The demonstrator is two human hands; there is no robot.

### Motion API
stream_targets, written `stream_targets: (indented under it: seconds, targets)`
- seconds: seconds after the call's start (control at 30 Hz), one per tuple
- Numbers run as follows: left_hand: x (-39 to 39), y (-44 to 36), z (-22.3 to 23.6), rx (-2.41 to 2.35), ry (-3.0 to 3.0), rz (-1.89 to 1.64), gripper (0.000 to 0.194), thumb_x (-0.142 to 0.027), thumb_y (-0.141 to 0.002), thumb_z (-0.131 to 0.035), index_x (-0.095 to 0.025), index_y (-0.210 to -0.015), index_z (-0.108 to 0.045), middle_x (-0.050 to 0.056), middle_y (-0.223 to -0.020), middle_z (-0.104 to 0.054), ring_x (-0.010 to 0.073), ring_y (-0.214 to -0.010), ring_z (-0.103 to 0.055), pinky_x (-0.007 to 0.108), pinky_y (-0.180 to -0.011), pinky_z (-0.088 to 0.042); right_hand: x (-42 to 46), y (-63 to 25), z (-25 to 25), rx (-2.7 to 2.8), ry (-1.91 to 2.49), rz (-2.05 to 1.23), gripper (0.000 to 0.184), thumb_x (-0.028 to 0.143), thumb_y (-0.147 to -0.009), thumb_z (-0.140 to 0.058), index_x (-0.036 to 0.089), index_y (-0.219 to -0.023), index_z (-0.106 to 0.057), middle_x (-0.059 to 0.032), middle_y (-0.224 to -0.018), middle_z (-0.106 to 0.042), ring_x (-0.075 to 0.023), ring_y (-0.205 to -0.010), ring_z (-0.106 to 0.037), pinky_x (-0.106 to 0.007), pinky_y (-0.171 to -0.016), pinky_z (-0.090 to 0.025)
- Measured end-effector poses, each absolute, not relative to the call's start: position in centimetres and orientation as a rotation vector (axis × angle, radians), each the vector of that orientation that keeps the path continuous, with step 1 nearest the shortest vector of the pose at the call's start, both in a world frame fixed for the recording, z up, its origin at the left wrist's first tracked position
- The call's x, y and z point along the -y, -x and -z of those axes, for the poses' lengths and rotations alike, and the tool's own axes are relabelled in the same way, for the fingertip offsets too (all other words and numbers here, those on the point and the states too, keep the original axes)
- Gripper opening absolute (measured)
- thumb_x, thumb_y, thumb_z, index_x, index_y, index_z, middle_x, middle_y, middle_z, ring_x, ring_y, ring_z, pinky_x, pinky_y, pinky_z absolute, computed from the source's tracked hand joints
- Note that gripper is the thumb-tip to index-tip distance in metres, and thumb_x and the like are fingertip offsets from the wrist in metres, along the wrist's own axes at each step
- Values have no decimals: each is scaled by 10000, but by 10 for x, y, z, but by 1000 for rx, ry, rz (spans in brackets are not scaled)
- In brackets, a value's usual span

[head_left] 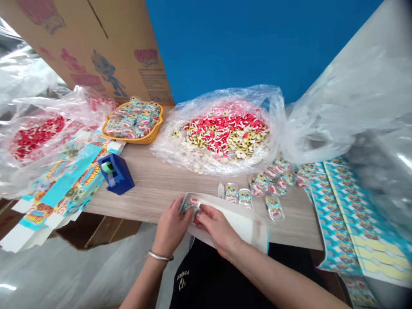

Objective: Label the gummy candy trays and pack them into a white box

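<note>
At the table's front edge, my left hand (174,225) holds a small transparent candy pack (194,200) between thumb and fingers. My right hand (219,226) pinches at the same pack from the right, its fingertips close to my left thumb. Beneath both hands lies a curled white-backed sheet (244,225) with a blue edge, partly over my lap. Just beyond it are two finished-looking candy packs (231,193), with another candy pack (274,207) to their right. What exactly my right fingertips grip is partly hidden.
A large plastic bag (222,133) of loose red, white and yellow-green candies lies behind. Left stand a yellow basket (149,136) of packs, a blue tape dispenser (117,174) and flat printed boxes (64,180). Label sheets (341,219) hang off the right side; more packs (273,178) are piled nearby.
</note>
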State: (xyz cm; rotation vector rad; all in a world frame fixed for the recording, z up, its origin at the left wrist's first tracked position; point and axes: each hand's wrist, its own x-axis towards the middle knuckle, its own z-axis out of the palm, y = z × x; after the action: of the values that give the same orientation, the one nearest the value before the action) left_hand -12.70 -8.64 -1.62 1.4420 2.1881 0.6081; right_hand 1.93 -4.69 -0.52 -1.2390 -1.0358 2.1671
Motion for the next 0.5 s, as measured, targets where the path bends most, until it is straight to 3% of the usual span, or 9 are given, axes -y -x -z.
stream_targets:
  seconds: [0.13, 0.23, 0.3, 0.37, 0.5]
  targets:
    - [89, 142, 14, -2220, -1410, -523, 376, -397, -884, -540, -238, -1221, -587, 69, -1034, -734, 256, -961, -695, 329, -817, -510, 26, -52, -10, 1588, 1250, -1839, 262, 279, -807, -603, 190, -1037, -691, -49, -927, -727, -207, -856, -670, -326, -767, -524]
    - [88, 146, 11, -2201, -1398, -487, 382, -415, -881, -540, -235, -1213, -592, 59, -1035, -742, 250, -951, -695, 320, -814, -506, -13, -90, -26, 2138, 1346, -1082, 221, 215, -892, -516, 202, -1043, -676, -71, -986, -714, -217, -910, -641, -368, -844, -485]
    - [87, 144, 10, -2214, -1399, -449, 384, -412, -881, -539, -227, -1212, -592, 65, -1037, -743, 259, -954, -694, 328, -815, -504, -41, -104, -28, 2488, 1408, -661, 231, 206, -866, -582, 166, -1081, -657, -125, -1057, -694, -276, -1016, -603, -421, -910, -447]
    - [85, 138, 10, -2234, -1411, -424, 384, -405, -884, -536, -220, -1218, -585, 76, -1052, -738, 269, -976, -689, 339, -829, -500, -63, -107, -22, 2753, 1383, -491, 221, 216, -828, -651, 135, -1034, -657, -152, -1027, -690, -308, -1032, -585, -428, -910, -434]
    - [81, 125, 13, -2270, -1450, -464, 388, -376, -889, -538, -221, -1244, -554, 94, -1136, -710, 274, -1036, -671, 348, -863, -490, -86, -97, -2, 2887, 1346, -496, 230, 196, -794, -680, 121, -1010, -653, -153, -1026, -674, -297, -1030, -582, -380, -885, -426]
